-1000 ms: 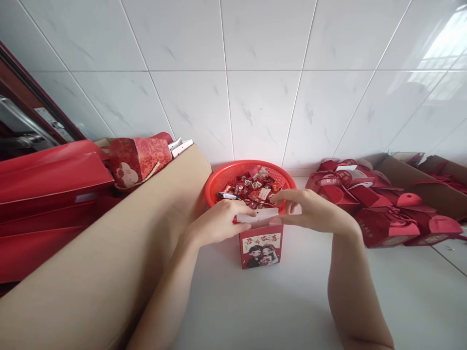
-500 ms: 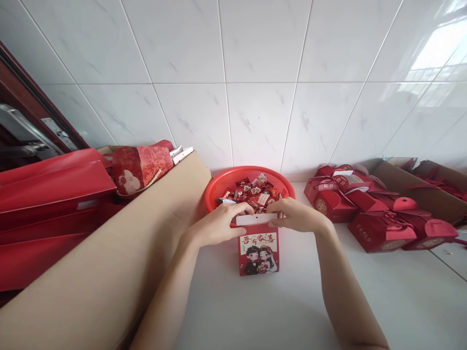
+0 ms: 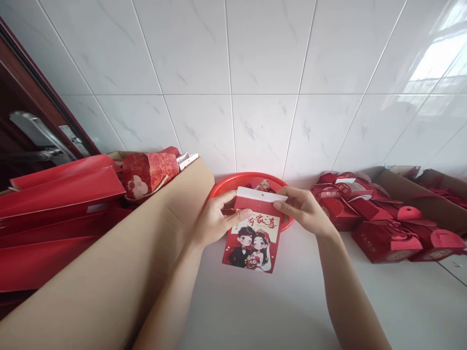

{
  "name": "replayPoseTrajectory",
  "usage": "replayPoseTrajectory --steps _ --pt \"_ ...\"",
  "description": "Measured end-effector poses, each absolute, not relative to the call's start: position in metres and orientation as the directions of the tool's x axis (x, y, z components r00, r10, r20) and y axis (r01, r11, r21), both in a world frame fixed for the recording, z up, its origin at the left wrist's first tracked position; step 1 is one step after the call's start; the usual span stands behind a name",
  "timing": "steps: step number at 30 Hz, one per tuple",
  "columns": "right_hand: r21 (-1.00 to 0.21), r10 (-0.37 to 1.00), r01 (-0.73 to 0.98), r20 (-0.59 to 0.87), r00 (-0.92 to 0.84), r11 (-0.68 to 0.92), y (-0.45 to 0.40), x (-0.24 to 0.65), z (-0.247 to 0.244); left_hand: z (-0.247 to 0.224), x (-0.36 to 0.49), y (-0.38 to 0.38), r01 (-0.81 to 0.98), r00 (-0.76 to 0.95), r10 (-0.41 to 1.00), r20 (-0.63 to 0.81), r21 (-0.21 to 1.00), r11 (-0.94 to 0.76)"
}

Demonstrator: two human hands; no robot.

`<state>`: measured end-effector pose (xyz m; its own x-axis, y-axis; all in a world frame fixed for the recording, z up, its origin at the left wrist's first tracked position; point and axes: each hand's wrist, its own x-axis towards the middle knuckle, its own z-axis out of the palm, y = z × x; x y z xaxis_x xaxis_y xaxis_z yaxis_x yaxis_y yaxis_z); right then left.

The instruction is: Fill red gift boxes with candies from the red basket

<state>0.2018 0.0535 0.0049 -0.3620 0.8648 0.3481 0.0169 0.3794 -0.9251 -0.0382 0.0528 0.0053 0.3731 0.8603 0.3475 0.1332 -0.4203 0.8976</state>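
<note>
A red paper gift bag (image 3: 255,238), printed with a cartoon bride and groom, is tilted up between my hands, its front facing me. My left hand (image 3: 221,218) grips its left side, thumb across the front. At the upper right corner, my right hand (image 3: 301,209) pinches the white top flap (image 3: 255,194), which has a small hole. Just behind the bag stands a red plastic basket (image 3: 222,186), mostly covered by the bag and my hands. A few wrapped candies (image 3: 263,185) show inside it.
To the left stands a large cardboard box (image 3: 156,233) with red bags (image 3: 65,199) in it. Red gift boxes (image 3: 386,238) are piled at the right, before another cardboard box (image 3: 412,192). A tiled wall (image 3: 266,136) rises behind the white tabletop (image 3: 255,311).
The bag has been lifted and tilted, so more of its front faces me. My left hand has moved down onto its side. The candies are now mostly hidden behind it.
</note>
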Motion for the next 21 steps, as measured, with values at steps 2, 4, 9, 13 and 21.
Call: replayPoseTrajectory --steps 2,4,9,13,21 --pt "-0.921 0.868 -0.007 0.369 -0.332 0.389 0.0522 0.1984 0.0061 0.0049 -0.0351 0.0507 0.141 0.324 0.868 0.377 0.888 -0.438" --pt "-0.917 0.867 -0.019 0.382 -0.319 0.398 0.0512 0.1966 0.0069 0.0047 -0.0332 0.0491 0.148 0.289 0.869 0.401 0.878 -0.454" --pt "-0.905 0.852 0.002 0.400 -0.337 0.426 0.0503 0.1967 0.0068 0.0041 -0.0328 0.0472 0.103 0.234 0.882 0.410 0.891 -0.442" --pt "-0.887 0.833 0.001 0.433 -0.343 0.462 0.0512 0.1958 0.0051 0.0024 -0.0339 0.0477 0.077 0.234 0.891 0.389 0.906 -0.415" --pt "-0.888 0.821 -0.086 0.450 -0.351 0.451 0.0510 0.1963 0.0025 0.0028 -0.0328 0.0463 0.054 0.223 0.883 0.412 0.900 -0.433"
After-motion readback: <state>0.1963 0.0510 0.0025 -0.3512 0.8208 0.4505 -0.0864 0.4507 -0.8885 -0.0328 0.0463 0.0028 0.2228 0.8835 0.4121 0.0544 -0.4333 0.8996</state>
